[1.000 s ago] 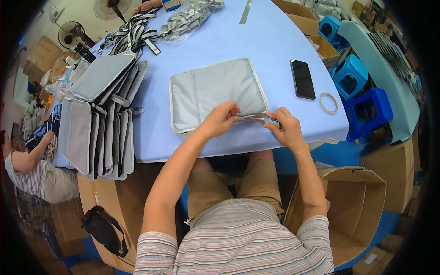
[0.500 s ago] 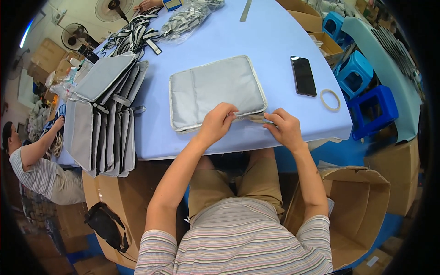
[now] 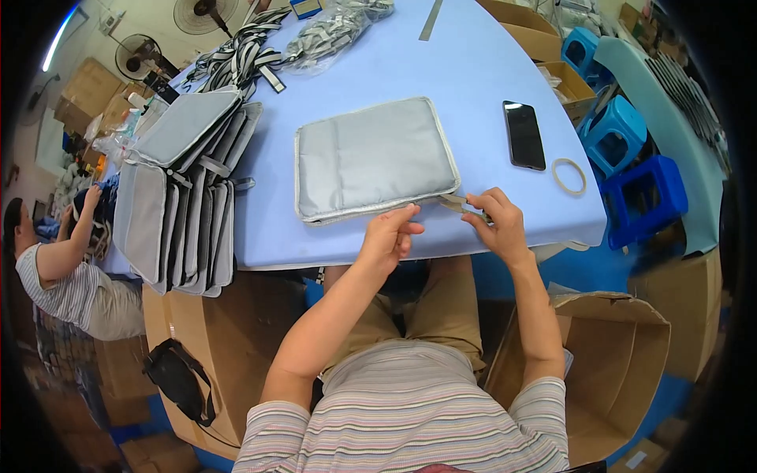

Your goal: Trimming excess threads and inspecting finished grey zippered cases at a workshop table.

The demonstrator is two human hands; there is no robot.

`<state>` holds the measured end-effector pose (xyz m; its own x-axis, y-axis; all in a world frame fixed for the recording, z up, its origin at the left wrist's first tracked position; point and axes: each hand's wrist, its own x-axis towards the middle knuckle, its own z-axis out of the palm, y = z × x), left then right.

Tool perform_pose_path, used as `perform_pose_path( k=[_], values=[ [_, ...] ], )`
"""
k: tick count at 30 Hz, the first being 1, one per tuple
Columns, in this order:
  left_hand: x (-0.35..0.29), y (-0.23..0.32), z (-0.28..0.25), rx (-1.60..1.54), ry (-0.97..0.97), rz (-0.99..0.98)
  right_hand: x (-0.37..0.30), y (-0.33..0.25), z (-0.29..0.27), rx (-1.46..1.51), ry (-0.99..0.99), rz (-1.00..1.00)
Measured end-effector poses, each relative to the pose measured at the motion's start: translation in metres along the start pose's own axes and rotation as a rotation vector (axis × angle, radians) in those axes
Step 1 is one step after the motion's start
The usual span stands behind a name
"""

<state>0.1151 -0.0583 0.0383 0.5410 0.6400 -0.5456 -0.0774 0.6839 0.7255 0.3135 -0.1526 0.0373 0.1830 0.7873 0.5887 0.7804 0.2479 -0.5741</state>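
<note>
A flat grey zippered pouch [image 3: 378, 154] with pale binding lies on the table in front of me. My right hand [image 3: 498, 221] is at its near right corner, pinching what look like small metal thread snips [image 3: 451, 202], their tips against the pouch's edge. My left hand [image 3: 390, 236] hovers just off the near edge, fingers loosely bent and apart, with nothing visible in them. To the left, a stack of similar grey pouches [image 3: 181, 213] stands fanned out at the table's edge, small tabs sticking out.
A black phone [image 3: 523, 135] and a tape ring [image 3: 568, 176] lie on the blue-covered table [image 3: 315, 251] at right. Striped straps [image 3: 240, 51] and a bagged bundle [image 3: 335, 35] sit at the back. An open carton [image 3: 607, 370] stands right of my legs; a person [image 3: 63, 276] works at far left.
My left hand has come off the pouch's near edge, moving slightly toward me, and its fingers have loosened. My right hand stays at the corner, with the snips now showing more.
</note>
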Motion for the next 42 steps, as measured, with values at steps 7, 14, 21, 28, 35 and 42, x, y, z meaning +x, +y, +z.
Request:
perform_pose_path(
  k=[7,14,21,28,35,42],
  values=[
    [0.023,-0.010,0.020,-0.226,0.185,-0.043,0.003,-0.002,0.000,0.072,-0.014,-0.010],
    [0.034,-0.011,0.019,-0.218,0.204,-0.019,0.005,0.001,-0.003,0.061,-0.069,0.026],
    [0.026,-0.011,0.025,-0.116,0.212,0.016,0.011,-0.001,-0.005,0.074,-0.190,0.154],
    [-0.027,0.022,0.015,0.509,0.050,0.285,0.015,0.001,-0.006,0.163,-0.046,0.120],
    [0.022,0.045,-0.016,1.290,0.038,0.835,0.023,0.024,0.016,0.132,-0.026,0.147],
    [0.056,0.078,-0.032,1.190,-0.271,0.469,0.022,0.014,0.003,-0.055,-0.073,-0.092]
  ],
)
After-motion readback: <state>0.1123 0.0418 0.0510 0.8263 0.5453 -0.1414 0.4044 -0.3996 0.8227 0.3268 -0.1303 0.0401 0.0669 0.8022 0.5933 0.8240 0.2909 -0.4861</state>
